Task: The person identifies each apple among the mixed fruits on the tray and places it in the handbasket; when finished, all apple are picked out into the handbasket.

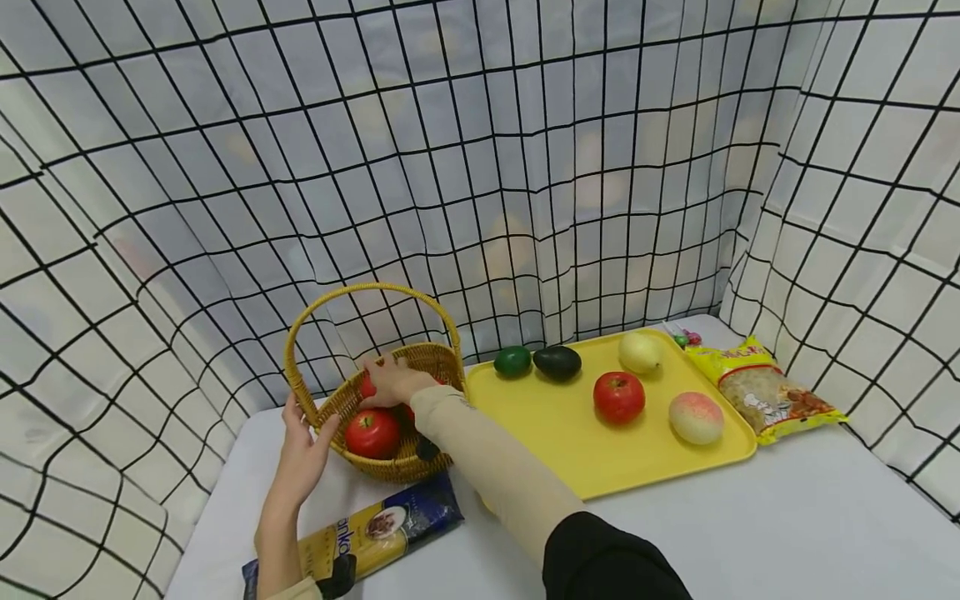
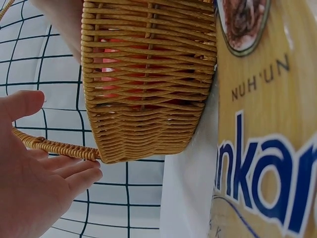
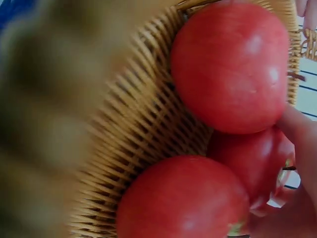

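A wicker basket (image 1: 397, 472) with a tall arched handle holds red apples. In the right wrist view, one apple (image 3: 230, 67) lies at the top, another apple (image 3: 183, 198) at the bottom, and a third apple (image 3: 247, 158) is partly hidden between them. My right hand (image 1: 395, 382) reaches down into the basket and grips that third apple; its fingertips are partly hidden. My left hand (image 2: 44, 183) is at the base of the handle (image 2: 59, 147), its fingers fairly straight behind the handle and its thumb apart from it.
A blue and yellow packet (image 1: 375, 533) lies in front of the basket. To the right, a yellow tray (image 1: 540, 442) carries a red apple (image 1: 618, 397), a peach (image 1: 696, 418), a pale yellow fruit (image 1: 641, 352) and two dark green avocados (image 1: 557, 363). Beyond it lies a yellow snack bag (image 1: 768, 392).
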`<state>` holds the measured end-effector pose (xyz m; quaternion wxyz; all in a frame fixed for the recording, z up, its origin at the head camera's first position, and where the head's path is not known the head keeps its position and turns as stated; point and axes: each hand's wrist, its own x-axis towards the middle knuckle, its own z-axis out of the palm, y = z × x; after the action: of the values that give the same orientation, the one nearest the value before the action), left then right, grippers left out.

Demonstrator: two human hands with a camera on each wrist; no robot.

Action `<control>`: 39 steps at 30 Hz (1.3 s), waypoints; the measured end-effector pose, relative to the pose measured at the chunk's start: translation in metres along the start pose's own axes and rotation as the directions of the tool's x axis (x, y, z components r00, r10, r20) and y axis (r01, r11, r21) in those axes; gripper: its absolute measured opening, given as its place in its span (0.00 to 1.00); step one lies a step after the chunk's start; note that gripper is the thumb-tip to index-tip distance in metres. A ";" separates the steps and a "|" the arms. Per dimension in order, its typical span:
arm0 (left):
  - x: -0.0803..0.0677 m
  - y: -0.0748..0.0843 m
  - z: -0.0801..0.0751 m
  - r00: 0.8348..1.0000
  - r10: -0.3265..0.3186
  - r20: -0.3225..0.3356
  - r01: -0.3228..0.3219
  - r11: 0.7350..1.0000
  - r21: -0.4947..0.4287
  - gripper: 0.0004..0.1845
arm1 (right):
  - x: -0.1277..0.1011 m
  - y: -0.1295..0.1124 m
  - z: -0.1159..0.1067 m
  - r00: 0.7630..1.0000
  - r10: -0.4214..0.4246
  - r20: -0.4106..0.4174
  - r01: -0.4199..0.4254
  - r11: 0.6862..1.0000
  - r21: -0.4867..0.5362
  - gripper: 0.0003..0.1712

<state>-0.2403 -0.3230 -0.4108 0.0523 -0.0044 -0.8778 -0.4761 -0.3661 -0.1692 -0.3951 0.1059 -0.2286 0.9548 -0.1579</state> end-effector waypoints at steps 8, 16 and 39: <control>-0.003 0.000 0.002 1.000 -0.012 -0.004 0.012 1.000 0.019 0.50 | -0.006 0.003 -0.001 0.996 0.051 0.078 -0.049 0.999 -0.019 0.49; -0.004 -0.004 -0.001 1.000 0.009 -0.010 -0.009 1.000 -0.004 0.50 | -0.007 0.002 0.000 0.996 0.007 0.086 -0.002 0.998 -0.058 0.44; 0.003 -0.004 -0.006 1.000 0.007 0.023 -0.007 1.000 -0.006 0.50 | -0.175 0.143 0.005 0.900 -0.337 -0.276 0.345 0.938 -0.020 0.32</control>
<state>-0.2431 -0.3300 -0.4107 0.0437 -0.0131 -0.8770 -0.4783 -0.2698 0.0329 -0.4275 -0.0538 -0.3663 0.9029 -0.2183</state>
